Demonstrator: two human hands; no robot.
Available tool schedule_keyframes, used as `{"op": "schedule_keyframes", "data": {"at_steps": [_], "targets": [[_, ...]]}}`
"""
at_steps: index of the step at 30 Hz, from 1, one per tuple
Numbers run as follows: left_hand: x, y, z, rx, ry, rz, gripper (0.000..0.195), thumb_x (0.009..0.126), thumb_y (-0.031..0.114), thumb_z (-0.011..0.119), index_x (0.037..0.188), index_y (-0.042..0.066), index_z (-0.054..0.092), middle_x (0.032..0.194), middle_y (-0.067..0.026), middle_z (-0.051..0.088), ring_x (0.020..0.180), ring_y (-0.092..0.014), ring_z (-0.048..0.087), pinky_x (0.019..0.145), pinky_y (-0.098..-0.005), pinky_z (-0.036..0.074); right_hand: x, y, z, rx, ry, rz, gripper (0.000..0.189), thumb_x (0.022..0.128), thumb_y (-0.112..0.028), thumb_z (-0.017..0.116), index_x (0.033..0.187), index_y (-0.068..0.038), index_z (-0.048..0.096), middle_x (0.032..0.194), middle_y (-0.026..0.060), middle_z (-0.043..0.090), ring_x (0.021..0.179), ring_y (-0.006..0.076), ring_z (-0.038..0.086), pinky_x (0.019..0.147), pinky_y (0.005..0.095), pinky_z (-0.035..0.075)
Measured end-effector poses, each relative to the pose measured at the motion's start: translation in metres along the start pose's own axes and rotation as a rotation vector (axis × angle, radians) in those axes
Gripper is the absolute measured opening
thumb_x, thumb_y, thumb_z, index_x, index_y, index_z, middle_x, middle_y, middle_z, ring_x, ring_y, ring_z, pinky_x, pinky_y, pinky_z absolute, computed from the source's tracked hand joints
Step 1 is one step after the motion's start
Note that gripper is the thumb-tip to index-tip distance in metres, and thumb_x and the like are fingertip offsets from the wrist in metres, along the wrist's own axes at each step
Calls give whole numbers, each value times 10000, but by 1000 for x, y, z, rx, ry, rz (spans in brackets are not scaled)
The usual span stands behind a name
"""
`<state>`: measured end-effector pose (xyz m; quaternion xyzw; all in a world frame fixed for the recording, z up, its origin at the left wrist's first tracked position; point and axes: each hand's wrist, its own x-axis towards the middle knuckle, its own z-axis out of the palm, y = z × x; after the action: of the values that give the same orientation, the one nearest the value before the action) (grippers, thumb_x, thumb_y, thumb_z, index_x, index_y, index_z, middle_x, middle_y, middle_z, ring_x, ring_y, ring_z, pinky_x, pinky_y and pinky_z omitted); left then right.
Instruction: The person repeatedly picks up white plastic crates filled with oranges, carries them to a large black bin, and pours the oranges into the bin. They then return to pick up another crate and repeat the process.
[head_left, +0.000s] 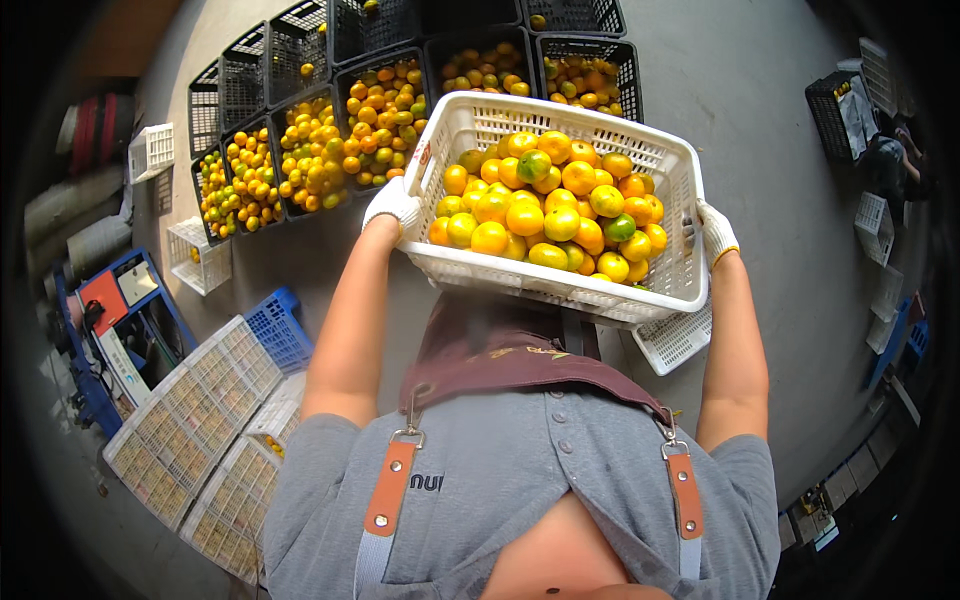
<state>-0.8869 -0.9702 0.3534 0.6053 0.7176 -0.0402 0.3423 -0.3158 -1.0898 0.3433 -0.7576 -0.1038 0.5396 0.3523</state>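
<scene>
Between my two gloved hands is a white perforated plastic crate (487, 264), raised in front of my body and heaped with citrus fruits (561, 223), mostly orange-yellow with a few green ones. My left hand (393, 207), in a white knit glove, grips the crate's left end. On the right end, my right hand (718, 232) grips the crate in a matching glove; its fingers are partly hidden at the rim. Under the crate, a maroon apron (480, 352) hangs at my waist. Just beyond it stand black crates (638, 86) holding more citrus.
White crates lie at left (199, 255) and below the held crate (679, 337). Stacked white crates (195, 427) and a blue crate (279, 330) are at lower left, beside a blue-framed cart (124, 322). Far right, a person (889, 161) is near more crates (874, 225).
</scene>
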Motion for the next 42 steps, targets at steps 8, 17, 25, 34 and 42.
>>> {"op": "schedule_keyframes", "data": {"at_steps": [8, 17, 25, 34, 42], "targets": [[43, 7, 70, 159, -239, -280, 529, 979, 380, 587, 1379, 42, 665, 1378, -233, 672, 1283, -377, 654, 1065, -446, 515, 156, 32, 5, -372, -11, 218, 503, 1083, -433, 553, 1290, -2, 709, 1157, 128, 742, 934, 275, 688, 902, 471, 559], [27, 1, 127, -645, 180, -578, 479, 964, 325, 612, 1343, 45, 700, 1332, -209, 712, 1244, -339, 683, 1047, -406, 527, 43, -19, 48, -1434, 146, -781, 315, 994, -325, 646, 1245, -161, 743, 1171, 179, 738, 1063, 387, 710, 925, 492, 573], [2, -2, 152, -955, 731, -428, 246, 944, 34, 572, 1120, -20, 734, 1144, -144, 679, 1086, -271, 671, 1000, -372, 539, -21, -1, 75, -1415, -80, -1032, 154, 919, -305, 691, 892, -165, 750, 786, 75, 705, 737, 295, 707, 706, 448, 563], [47, 39, 82, -568, 520, -607, 349, 933, 253, 513, 1064, 71, 780, 1142, -178, 753, 1065, -349, 720, 971, -439, 540, 13, -73, 118, -1504, -121, -974, 220, 975, -324, 616, 893, -170, 749, 788, 94, 719, 749, 322, 714, 726, 462, 574], [6, 16, 60, -424, 120, -485, 317, 895, 283, 600, 1080, 126, 805, 1231, -176, 690, 1152, -363, 667, 1009, -455, 513, -1, -55, 107, -1548, -201, -1004, 206, 942, -287, 657, 784, -160, 694, 772, 75, 694, 724, 294, 698, 713, 443, 566]]}}
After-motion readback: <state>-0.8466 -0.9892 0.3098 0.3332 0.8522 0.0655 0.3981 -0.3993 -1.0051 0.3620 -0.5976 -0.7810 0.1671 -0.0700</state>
